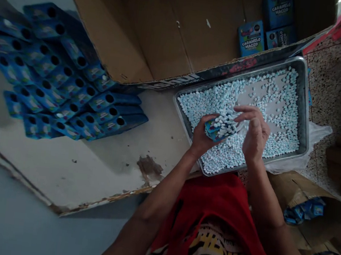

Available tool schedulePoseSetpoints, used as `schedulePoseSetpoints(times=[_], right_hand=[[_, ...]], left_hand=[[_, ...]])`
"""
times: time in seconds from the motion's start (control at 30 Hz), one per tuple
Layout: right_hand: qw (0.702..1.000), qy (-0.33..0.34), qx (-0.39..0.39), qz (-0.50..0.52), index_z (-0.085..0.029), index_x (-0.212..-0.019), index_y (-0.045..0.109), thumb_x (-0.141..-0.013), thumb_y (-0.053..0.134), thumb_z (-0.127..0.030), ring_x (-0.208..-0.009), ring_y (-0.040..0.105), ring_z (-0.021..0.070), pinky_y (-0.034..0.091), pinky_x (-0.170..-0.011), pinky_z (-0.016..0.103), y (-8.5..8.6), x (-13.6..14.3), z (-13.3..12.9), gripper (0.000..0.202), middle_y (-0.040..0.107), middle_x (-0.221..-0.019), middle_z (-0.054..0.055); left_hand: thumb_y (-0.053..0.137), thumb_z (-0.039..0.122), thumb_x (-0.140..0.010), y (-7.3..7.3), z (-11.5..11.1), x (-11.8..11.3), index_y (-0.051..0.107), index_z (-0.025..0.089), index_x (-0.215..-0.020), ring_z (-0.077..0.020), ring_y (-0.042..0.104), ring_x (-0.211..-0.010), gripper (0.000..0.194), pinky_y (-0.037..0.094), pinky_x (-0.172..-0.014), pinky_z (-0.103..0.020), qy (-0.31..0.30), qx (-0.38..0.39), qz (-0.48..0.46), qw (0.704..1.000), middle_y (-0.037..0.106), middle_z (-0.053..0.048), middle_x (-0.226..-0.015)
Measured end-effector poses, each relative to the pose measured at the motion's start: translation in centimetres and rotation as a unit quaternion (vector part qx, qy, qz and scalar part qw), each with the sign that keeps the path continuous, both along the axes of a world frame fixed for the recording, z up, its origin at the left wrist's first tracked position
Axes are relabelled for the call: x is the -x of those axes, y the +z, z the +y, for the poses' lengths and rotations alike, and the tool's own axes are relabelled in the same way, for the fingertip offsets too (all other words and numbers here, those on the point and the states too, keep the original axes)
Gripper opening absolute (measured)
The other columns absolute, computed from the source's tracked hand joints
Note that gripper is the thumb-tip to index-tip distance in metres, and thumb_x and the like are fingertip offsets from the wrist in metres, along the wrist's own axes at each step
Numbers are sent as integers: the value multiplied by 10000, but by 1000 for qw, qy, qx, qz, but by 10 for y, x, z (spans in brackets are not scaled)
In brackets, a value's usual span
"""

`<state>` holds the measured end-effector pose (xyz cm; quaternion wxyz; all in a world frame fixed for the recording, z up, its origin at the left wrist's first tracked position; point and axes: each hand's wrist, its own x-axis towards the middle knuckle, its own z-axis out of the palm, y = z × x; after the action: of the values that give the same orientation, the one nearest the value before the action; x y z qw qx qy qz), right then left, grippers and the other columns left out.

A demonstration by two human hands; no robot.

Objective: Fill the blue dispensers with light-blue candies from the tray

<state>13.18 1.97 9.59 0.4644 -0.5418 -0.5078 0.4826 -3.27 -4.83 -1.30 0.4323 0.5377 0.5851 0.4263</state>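
My left hand (pixel 203 136) is wrapped round a small blue candy box (pixel 215 131) above the metal tray (pixel 305 135). Small pale blue and white candies (pixel 218 159) cover much of the tray's floor, and some are heaped over the top of the box. Just right of the box, my right hand (pixel 254 132) has its fingers stretched out toward it, apart from one another. Loose candies lie between this hand and the box, and I cannot tell whether its fingertips touch them.
Stacked blue boxes with round holes (pixel 59 79) stand on the worn table (pixel 118 162) at left. Behind the tray, a large cardboard carton (pixel 156 28) holds several blue boxes (pixel 251 38). Another carton (pixel 292 189) with blue packets (pixel 304 210) sits lower right.
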Motion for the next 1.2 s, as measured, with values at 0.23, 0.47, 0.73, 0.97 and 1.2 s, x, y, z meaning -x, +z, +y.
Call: schedulePoseSetpoints(times=[0.23,0.47,0.73,0.97,1.2], right_hand=[[956,0,-14,-293,-264,-1038,733,-974,700,-562,-1163,706,303,555,-1075,516,-59,-84,-25,306,755,-1156,99],[868,163,-81,-461,-294,-1392,652,-980,663,-611,-1495,527,391,469,-1216,656,-98,-99,-23,520,570,-1577,160],[784,480,-146,-365,-368,-1492,610,-906,599,-845,-1622,380,382,292,-1334,661,-111,-4,91,755,535,-1684,39],[801,402,-92,-434,-296,-1282,711,-981,625,-677,-1436,562,372,438,-1200,588,-131,-6,45,494,682,-1496,101],[960,88,177,-200,-236,-892,685,-882,685,-665,-695,637,190,507,-620,316,-116,-42,32,428,731,-794,31]], left_hand=[[980,550,-721,-4,-35,7,627,278,-1358,-324,742,-1256,778,587,-1098,-540,-64,21,-97,993,742,-133,-1345],[994,756,-484,-3,-39,8,506,265,-1480,-351,697,-1344,1213,577,-1146,-502,-53,67,-137,987,674,-184,-1436],[909,517,-842,29,-33,19,725,262,-1265,-290,748,-1260,527,623,-1092,-459,-7,166,-116,979,763,-108,-1344],[912,572,-820,31,-34,24,748,263,-1237,-275,793,-1165,545,669,-1018,-449,33,165,-140,976,809,-95,-1277],[791,590,-940,49,-9,37,709,275,-1291,-287,701,-1362,478,556,-1202,-518,76,22,44,996,767,-92,-1351]])
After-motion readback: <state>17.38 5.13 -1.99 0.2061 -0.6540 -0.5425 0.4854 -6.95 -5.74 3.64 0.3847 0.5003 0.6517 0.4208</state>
